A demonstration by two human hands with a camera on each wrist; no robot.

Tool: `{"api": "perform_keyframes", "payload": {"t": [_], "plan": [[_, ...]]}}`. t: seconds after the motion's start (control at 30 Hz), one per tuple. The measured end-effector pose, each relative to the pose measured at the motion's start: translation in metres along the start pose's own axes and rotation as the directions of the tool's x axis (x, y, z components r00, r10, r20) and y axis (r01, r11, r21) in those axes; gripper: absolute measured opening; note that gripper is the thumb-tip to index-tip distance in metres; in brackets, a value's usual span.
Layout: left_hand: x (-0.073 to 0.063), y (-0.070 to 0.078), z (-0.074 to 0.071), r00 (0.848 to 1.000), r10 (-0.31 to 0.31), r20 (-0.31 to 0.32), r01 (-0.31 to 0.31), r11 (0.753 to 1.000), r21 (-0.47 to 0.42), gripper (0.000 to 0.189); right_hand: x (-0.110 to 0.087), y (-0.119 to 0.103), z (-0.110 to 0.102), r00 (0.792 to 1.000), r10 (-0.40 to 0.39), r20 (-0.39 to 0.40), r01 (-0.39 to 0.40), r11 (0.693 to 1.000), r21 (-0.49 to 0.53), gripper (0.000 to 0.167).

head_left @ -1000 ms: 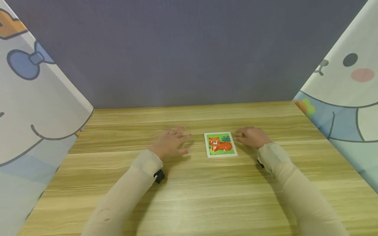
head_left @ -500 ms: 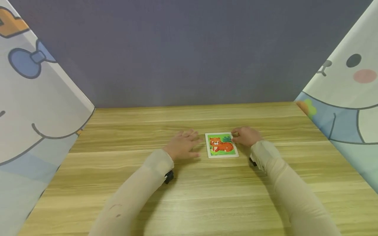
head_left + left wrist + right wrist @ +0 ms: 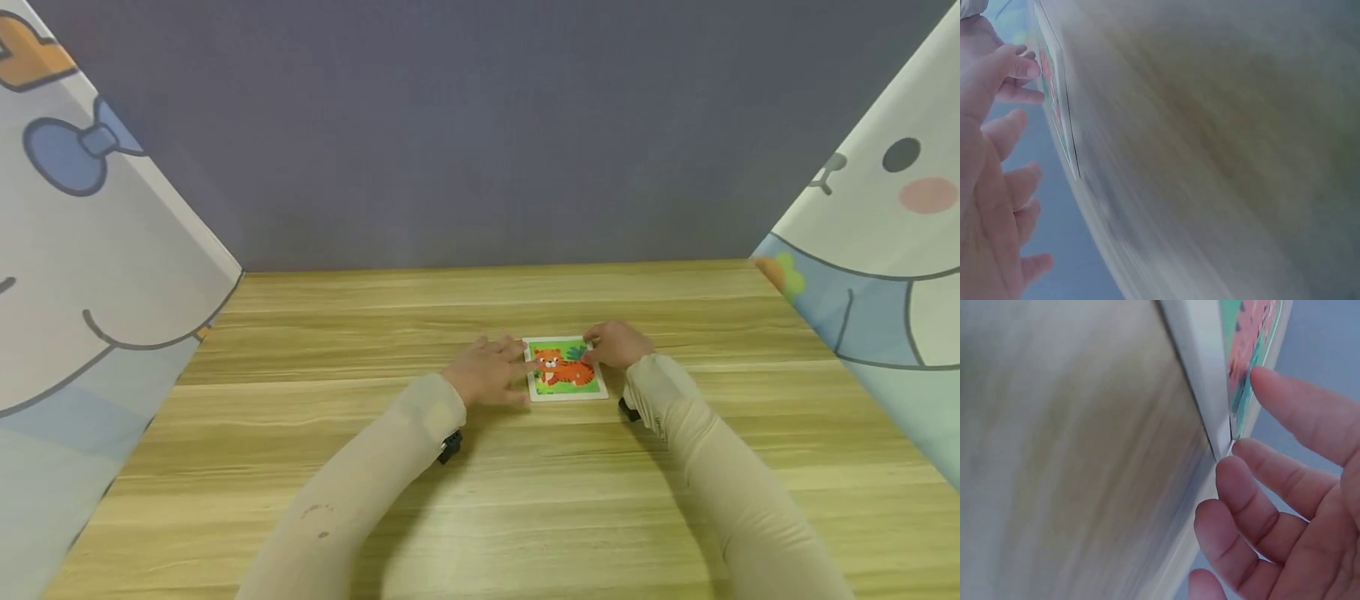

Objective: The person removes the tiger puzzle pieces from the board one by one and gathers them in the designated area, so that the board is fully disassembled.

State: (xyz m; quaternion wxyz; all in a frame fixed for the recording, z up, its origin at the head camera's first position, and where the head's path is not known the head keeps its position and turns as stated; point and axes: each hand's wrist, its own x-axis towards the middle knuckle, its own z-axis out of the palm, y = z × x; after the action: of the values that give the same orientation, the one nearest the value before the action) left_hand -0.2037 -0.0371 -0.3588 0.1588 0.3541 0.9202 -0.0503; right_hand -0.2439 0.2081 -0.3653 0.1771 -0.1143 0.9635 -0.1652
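A square tiger picture in a white frame (image 3: pixel 566 373) lies flat on the wooden table, its picture side up. At its left edge is my left hand (image 3: pixel 487 372), fingers spread, with fingertips overlapping the border. My right hand (image 3: pixel 618 345) is at the upper right corner. The right wrist view shows the thumb (image 3: pixel 1291 403) over the picture and the index finger (image 3: pixel 1285 475) right at the frame's corner, with a gap between them. In the left wrist view, the frame (image 3: pixel 1063 106) appears nearly edge-on, and my left thumb partly hides the right hand (image 3: pixel 975 37).
The light wooden tabletop (image 3: pixel 480 508) spreads around the picture. A dark grey panel (image 3: pixel 480 133) stands behind it. Cartoon-printed panels rise at the left (image 3: pixel 135 250) and right (image 3: pixel 862 217). A small black device (image 3: pixel 450 447) sits at the left wrist.
My left hand has moved right to the picture's left edge. My right hand has moved left onto its upper right corner. The picture stays in almost the same place.
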Motion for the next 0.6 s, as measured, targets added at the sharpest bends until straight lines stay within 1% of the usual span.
{"api": "perform_keyframes", "payload": {"t": [0.2, 0.33, 0.43, 0.6], "plan": [[0.004, 0.005, -0.001, 0.999, -0.012, 0.036, 0.010, 0.999, 0.044, 0.068, -0.002, -0.004, -0.001, 0.999, 0.032, 0.010, -0.031, 0.999, -0.015, 0.053], [0.008, 0.009, -0.001, 0.999, 0.014, 0.049, -0.018, 0.996, 0.083, 0.067, -0.003, -0.007, 0.001, 0.999, 0.044, 0.008, -0.044, 0.999, -0.007, 0.054], [0.010, 0.012, 0.000, 0.997, 0.017, 0.069, -0.023, 0.996, 0.083, 0.067, -0.003, -0.010, 0.004, 0.999, 0.038, 0.003, -0.038, 0.999, 0.004, 0.053], [0.011, 0.014, 0.000, 0.995, -0.007, 0.100, 0.004, 0.999, 0.032, 0.067, -0.005, -0.016, 0.006, 0.999, 0.032, 0.008, -0.032, 0.999, 0.019, 0.053]]}}
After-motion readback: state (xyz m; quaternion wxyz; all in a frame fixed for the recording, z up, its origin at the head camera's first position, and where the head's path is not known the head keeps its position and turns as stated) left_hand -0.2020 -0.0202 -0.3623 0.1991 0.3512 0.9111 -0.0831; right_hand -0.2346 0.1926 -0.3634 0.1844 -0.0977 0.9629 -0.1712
